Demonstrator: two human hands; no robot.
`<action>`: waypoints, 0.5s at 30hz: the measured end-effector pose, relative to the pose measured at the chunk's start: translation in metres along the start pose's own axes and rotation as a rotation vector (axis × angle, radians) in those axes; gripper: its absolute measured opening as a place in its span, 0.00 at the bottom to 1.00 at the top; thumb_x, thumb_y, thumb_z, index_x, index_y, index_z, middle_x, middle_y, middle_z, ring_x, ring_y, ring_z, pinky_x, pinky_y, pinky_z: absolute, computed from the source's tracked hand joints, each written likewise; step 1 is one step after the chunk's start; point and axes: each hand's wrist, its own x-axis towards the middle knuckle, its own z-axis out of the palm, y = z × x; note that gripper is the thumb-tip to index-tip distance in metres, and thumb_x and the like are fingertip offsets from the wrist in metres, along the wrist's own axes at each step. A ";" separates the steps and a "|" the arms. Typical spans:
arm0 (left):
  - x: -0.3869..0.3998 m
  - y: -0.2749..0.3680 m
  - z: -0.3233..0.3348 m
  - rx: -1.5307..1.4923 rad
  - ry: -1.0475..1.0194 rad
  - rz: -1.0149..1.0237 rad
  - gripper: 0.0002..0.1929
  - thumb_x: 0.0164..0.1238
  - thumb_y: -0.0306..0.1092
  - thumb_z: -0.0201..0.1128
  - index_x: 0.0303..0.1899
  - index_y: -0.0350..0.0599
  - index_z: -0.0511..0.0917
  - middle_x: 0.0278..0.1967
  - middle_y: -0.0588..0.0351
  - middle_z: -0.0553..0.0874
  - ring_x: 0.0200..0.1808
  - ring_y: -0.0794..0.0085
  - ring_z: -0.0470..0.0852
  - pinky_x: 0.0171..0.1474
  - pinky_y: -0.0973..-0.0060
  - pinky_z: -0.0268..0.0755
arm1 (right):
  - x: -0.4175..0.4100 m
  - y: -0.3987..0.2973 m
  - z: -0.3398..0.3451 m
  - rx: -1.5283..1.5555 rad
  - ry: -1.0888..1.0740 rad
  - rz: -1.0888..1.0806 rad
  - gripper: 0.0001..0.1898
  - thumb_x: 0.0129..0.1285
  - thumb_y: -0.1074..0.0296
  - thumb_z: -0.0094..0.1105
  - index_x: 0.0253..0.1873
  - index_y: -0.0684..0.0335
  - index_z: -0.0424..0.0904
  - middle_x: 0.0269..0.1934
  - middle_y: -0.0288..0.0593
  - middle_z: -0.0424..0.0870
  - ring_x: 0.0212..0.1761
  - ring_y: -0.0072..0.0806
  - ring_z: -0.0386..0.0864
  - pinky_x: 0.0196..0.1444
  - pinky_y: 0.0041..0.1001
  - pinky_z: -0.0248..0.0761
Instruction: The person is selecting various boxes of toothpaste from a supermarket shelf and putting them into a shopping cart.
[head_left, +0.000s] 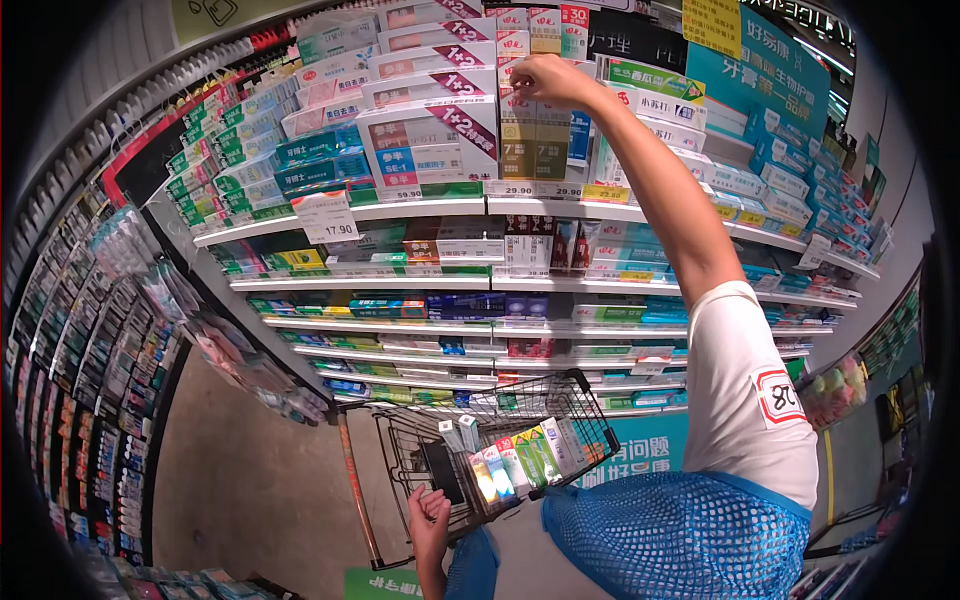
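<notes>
My right hand (551, 81) is raised to the top shelf, its fingers bent at the upper part of upright brown and white toothpaste boxes (534, 142). Whether it grips one of them I cannot tell. Left of that hand, large white toothpaste multipacks (427, 146) stand in a row. Low in the view, my left hand (430, 517) is loosely curled with nothing visible in it, beside the wire shopping cart (390, 450). Several toothpaste boxes (534, 454) stand side by side in the cart. Two small slim boxes (459, 433) and a flat black object (442, 471) are also there.
Shelves (420, 283) below hold more boxed toothpaste. A price card (326, 217) hangs off the top shelf's edge. To the left, a tall rack (82, 360) carries hanging packs. The cart's handle (356, 480) is left of its basket, over bare floor (232, 465).
</notes>
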 end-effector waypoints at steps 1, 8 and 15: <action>0.000 -0.001 0.000 -0.005 -0.009 0.002 0.30 0.68 0.30 0.64 0.67 0.38 0.59 0.51 0.48 0.79 0.48 0.74 0.79 0.54 0.77 0.71 | 0.000 0.000 0.001 -0.004 0.024 0.006 0.13 0.58 0.64 0.65 0.43 0.66 0.81 0.40 0.50 0.86 0.42 0.45 0.83 0.46 0.39 0.75; -0.003 0.002 -0.001 0.027 0.010 -0.016 0.29 0.65 0.28 0.65 0.65 0.36 0.62 0.51 0.45 0.81 0.49 0.70 0.81 0.57 0.74 0.73 | -0.005 0.013 -0.004 -0.012 0.236 0.122 0.13 0.64 0.67 0.61 0.50 0.66 0.79 0.39 0.52 0.84 0.42 0.43 0.83 0.43 0.36 0.74; -0.006 0.001 -0.002 0.022 0.008 -0.022 0.28 0.65 0.29 0.65 0.64 0.36 0.64 0.51 0.45 0.82 0.49 0.71 0.81 0.56 0.74 0.73 | -0.004 0.009 -0.001 -0.082 0.229 0.168 0.14 0.60 0.73 0.60 0.51 0.66 0.78 0.41 0.51 0.84 0.45 0.47 0.82 0.46 0.38 0.74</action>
